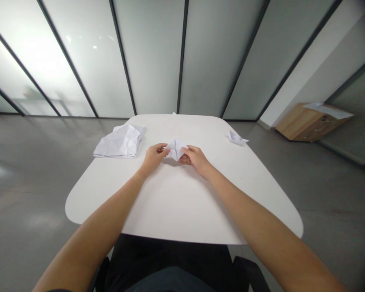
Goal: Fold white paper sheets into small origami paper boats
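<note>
A small folded white paper shape (175, 147) is held just above the middle of the white table (182, 202). My left hand (154, 157) pinches its left edge with closed fingers. My right hand (196, 158) grips its right side, fingers curled under the paper. Both forearms reach in from the near edge of the table.
A stack of crumpled white sheets (121, 141) lies at the table's far left. A small folded paper piece (237, 138) rests near the far right edge. A wooden cabinet (310, 121) stands by the right wall. Frosted glass panels rise behind the table.
</note>
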Action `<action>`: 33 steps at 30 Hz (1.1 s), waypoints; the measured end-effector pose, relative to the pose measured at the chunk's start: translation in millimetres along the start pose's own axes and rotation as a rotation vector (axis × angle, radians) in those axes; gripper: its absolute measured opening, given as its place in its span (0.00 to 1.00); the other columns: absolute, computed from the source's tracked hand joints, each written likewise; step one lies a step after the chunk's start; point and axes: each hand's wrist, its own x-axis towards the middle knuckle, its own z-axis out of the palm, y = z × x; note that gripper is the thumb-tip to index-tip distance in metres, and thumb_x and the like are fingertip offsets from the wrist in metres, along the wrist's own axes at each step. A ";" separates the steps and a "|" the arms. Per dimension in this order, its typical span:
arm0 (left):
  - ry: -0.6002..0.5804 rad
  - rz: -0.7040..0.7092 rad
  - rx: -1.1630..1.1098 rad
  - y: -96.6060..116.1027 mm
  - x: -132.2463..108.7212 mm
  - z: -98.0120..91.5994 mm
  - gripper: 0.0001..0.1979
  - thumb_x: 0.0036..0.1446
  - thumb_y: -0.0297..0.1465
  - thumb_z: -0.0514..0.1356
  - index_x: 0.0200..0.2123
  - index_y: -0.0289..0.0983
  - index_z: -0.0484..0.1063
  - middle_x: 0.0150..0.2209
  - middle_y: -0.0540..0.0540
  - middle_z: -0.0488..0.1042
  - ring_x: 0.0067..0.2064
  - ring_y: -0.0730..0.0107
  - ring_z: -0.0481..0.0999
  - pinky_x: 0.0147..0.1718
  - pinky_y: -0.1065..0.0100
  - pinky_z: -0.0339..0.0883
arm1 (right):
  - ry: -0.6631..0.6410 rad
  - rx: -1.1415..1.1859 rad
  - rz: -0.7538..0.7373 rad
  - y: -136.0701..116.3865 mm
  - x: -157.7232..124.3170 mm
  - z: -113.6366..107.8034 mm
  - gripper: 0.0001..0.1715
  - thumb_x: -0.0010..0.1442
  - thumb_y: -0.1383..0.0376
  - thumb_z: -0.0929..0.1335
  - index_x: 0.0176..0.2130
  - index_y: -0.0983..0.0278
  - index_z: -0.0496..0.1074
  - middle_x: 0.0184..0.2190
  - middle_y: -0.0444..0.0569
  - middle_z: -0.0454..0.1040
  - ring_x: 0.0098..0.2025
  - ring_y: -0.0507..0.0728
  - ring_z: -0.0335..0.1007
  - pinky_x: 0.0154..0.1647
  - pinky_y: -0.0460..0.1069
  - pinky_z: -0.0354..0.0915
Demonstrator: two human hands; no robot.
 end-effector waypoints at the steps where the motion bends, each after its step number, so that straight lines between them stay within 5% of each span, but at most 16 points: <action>1: -0.010 -0.014 -0.018 0.3 -0.3 0.7 0.20 0.57 0.43 0.67 0.48 0.36 0.81 0.33 0.47 0.80 0.33 0.69 0.77 0.35 0.70 0.72 | 0.006 -0.009 -0.013 0.0 -0.1 0.0 0.08 0.60 0.61 0.73 0.35 0.64 0.76 0.32 0.49 0.80 0.32 0.55 0.77 0.33 0.49 0.77; 10: -0.023 -0.146 -0.347 18.0 -6.6 7.8 0.28 0.59 0.45 0.66 0.58 0.37 0.72 0.40 0.44 0.80 0.40 0.70 0.81 0.45 0.66 0.75 | 0.114 -0.024 -0.057 1.0 1.4 -2.6 0.08 0.58 0.62 0.75 0.32 0.64 0.76 0.29 0.48 0.79 0.29 0.54 0.76 0.33 0.48 0.76; 16: -0.054 -0.102 -0.301 19.3 -8.4 6.1 0.31 0.55 0.40 0.69 0.60 0.39 0.68 0.47 0.42 0.78 0.44 0.69 0.80 0.45 0.67 0.74 | 0.152 0.068 -0.029 0.4 0.6 -0.9 0.12 0.57 0.61 0.76 0.38 0.62 0.74 0.29 0.47 0.79 0.29 0.54 0.77 0.33 0.48 0.77; 33: -0.048 -0.053 -0.194 15.4 -8.3 12.1 0.23 0.53 0.33 0.65 0.52 0.34 0.73 0.46 0.40 0.81 0.42 0.64 0.80 0.40 0.67 0.73 | -0.065 -0.065 0.022 0.2 -9.0 10.2 0.10 0.57 0.60 0.75 0.38 0.61 0.75 0.36 0.48 0.82 0.32 0.56 0.79 0.35 0.50 0.76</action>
